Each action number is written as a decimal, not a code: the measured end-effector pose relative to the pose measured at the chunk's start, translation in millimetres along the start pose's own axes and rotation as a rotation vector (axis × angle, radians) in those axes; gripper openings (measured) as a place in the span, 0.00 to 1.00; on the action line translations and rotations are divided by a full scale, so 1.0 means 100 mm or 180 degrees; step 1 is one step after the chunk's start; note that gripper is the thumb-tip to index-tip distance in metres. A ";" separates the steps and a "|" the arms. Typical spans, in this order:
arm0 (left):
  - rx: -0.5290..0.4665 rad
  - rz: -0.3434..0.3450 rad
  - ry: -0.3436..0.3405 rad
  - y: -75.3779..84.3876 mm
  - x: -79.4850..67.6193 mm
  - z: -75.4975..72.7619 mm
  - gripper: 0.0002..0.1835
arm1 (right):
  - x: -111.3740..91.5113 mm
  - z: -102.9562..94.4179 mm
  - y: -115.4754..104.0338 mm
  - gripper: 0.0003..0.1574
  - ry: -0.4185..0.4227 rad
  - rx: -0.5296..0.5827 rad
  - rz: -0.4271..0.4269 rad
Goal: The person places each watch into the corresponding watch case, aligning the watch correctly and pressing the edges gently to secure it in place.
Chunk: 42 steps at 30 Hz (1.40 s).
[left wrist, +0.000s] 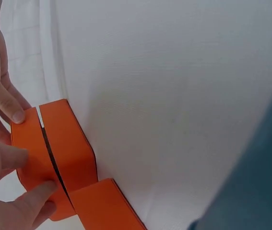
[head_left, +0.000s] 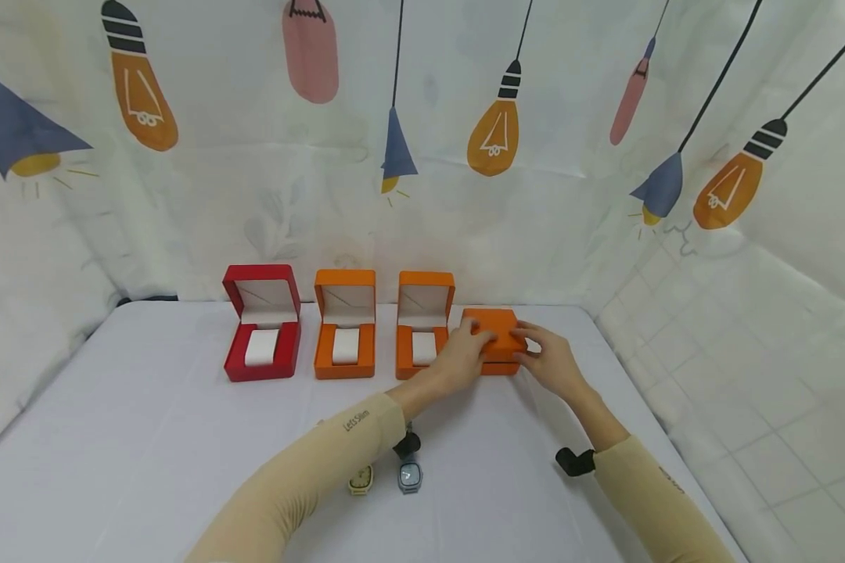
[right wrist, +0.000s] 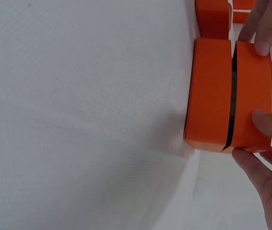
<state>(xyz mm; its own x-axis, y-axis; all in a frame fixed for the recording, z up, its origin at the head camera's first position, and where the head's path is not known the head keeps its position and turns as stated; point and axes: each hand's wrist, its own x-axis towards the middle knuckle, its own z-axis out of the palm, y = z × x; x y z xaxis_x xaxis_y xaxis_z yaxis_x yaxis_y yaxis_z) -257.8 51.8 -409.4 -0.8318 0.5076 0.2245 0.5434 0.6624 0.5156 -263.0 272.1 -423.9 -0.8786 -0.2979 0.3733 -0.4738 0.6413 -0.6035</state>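
Note:
An orange watch box stands at the right end of the row, its lid down except for a narrow dark gap, seen in both wrist views. My left hand grips the left side of the lid, thumb on the front face. On the right side, my right hand holds the lid between thumb and fingers. Whether anything lies inside the box is hidden. Nearer me on the table lie a gold-coloured watch and a silver watch with a blue-grey face, partly beside the left sleeve.
Left of the hands stand two open orange watch boxes and an open red watch box, each with a white cushion. A white cloth covers the table. Behind it hangs a printed curtain.

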 end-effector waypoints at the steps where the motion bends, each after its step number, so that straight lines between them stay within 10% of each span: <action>1: 0.0007 0.0008 -0.0013 0.00 0.00 0.01 0.21 | -0.01 0.00 0.00 0.27 -0.0010 0.0000 0.0017; 21: -0.0175 0.0000 -0.0132 -0.04 0.01 0.01 0.23 | 0.00 -0.04 0.00 0.24 -0.0133 -0.0002 0.0048; 42: -0.0569 0.0029 -0.0252 -0.22 -0.12 -0.33 0.18 | 0.06 -0.12 -0.18 0.18 -0.0179 -0.0257 -0.0060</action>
<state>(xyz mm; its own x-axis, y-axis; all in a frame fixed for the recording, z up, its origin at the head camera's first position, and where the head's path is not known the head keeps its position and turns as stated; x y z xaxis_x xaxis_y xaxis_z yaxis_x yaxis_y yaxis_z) -263.8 13.4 -396.1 -0.8116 0.5596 0.1677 0.5163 0.5528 0.6541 -258.6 267.0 -402.5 -0.8726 -0.3483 0.3425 -0.4860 0.6894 -0.5372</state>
